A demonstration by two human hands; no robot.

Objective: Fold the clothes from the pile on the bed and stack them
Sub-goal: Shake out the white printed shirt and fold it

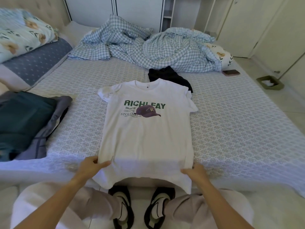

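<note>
1. White T-shirt (146,129) lies front-up on the bed (231,123), mid-mattress, collar pointing away, hem hanging over the near bed edge.
2. Bed cover: pale blue-white lattice pattern. White cabinet doors (138,7) behind the bed, pale tiled floor at right.
3. Crumpled blue checked duvet (165,48) across the far side of the bed. Floral pillow (23,32) on a blue dotted pillow (36,63) at far left.
4. Folded stack (28,123) at left, well apart from the shirt: dark teal item on top, grey ones under.
5. Black garment (170,76) just beyond the shirt's collar, partly under its right shoulder.
6. Shirt print: green "RICHLEAY" text, maroon cap graphic, smaller lines under it. Sleeves spread, left one wrinkled.
7. Left hand (90,166) pinches the shirt's lower left edge, thumb on top of the fabric.
8. Right hand (194,171) grips the lower right edge, fingers curled over the fabric.
9. Phone (231,72) near the bed's far right edge. Small green bin (269,82) on the floor.
</note>
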